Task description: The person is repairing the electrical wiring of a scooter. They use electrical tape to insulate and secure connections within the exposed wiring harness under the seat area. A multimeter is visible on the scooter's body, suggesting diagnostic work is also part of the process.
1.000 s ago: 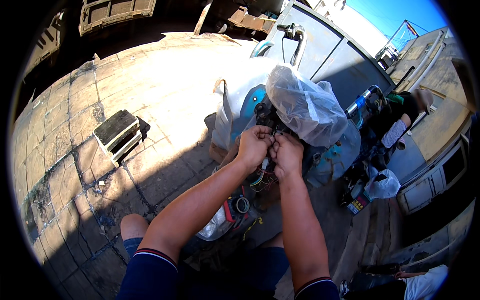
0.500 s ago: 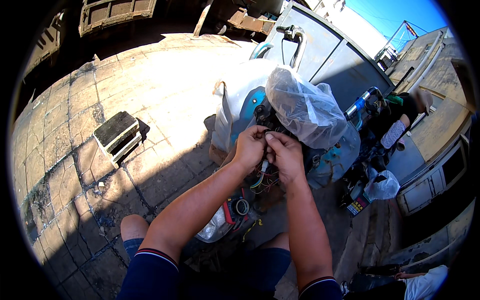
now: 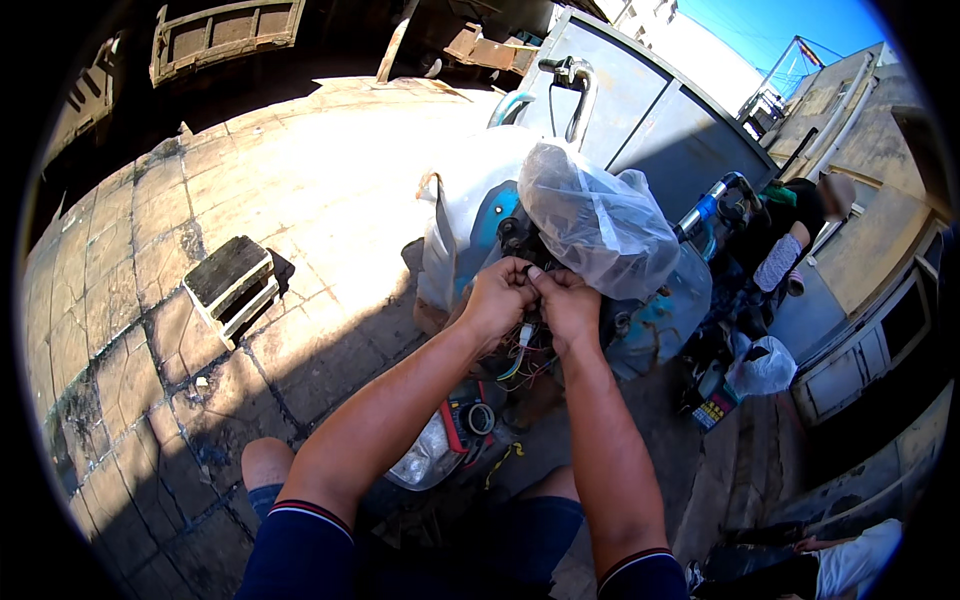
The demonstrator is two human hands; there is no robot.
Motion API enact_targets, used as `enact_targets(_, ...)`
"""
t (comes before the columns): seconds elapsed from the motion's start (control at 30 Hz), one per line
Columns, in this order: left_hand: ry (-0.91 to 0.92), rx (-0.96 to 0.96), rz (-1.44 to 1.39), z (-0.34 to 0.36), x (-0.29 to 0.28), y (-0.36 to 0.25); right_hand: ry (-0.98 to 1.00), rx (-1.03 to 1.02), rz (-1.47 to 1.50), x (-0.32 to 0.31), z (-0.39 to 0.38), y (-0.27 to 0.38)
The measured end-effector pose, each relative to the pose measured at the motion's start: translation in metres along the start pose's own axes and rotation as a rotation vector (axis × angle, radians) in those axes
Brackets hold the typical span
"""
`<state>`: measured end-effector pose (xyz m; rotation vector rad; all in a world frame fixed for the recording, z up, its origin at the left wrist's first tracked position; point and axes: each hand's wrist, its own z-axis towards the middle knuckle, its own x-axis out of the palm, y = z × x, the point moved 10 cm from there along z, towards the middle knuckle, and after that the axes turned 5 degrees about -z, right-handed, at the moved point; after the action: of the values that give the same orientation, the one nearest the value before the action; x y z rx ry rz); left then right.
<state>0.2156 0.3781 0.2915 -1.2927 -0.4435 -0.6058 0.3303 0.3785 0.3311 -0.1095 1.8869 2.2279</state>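
Note:
My left hand (image 3: 497, 300) and my right hand (image 3: 568, 305) meet with their fingertips pinched together. A small dark piece (image 3: 528, 269) shows between the fingers, too small to name. Just below hang thin coloured wires (image 3: 519, 372) with a pale connector (image 3: 525, 335). Behind my hands is the front of a blue vehicle (image 3: 487, 215) with exposed dark parts. Clear plastic sheeting (image 3: 600, 225) covers a bulky part next to my right hand. Under my forearms lie a red and black device (image 3: 452, 428), a dark ring-shaped roll (image 3: 480, 419) and a clear plastic bag (image 3: 424, 456).
A small wooden stool (image 3: 229, 275) stands on the paving at left. Behind the vehicle rises a grey metal panel (image 3: 640, 110). One person (image 3: 795, 235) is at the right beside another handlebar (image 3: 712, 205); another person (image 3: 855, 562) is at lower right. A plastic bag (image 3: 762, 367) hangs at right.
The view has shifted slightly, so the surroundings sit a little further left. Both hands stay pinched together at the same spot, with small finger movements.

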Motion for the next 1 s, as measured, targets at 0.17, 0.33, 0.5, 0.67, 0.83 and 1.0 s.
enact_targets(0.17, -0.081, -0.014, 0.067, -0.003, -0.004, 0.000, -0.041, -0.028, -0.087, -0.007, 0.010, -0.013)
enact_targets(0.33, -0.103, 0.162, 0.199, 0.000, -0.006, -0.010, -0.110, -0.244, -0.584, -0.010, 0.014, -0.001)
enact_targets(0.5, -0.014, -0.071, 0.196, 0.004, 0.003, 0.000, 0.012, -0.307, -0.490, -0.007, -0.006, 0.001)
enact_targets(0.67, 0.000, -0.226, 0.124, 0.016, -0.003, 0.015, -0.042, -0.305, -0.355, -0.006, -0.020, -0.011)
enact_targets(0.83, 0.032, -0.430, 0.139, 0.027, -0.009, 0.022, -0.031, -0.181, -0.306, -0.004, -0.026, -0.016)
enact_targets(1.0, 0.122, -0.433, 0.155, 0.030, 0.004, 0.027, -0.094, -0.242, -0.199, -0.014, -0.026, -0.015)
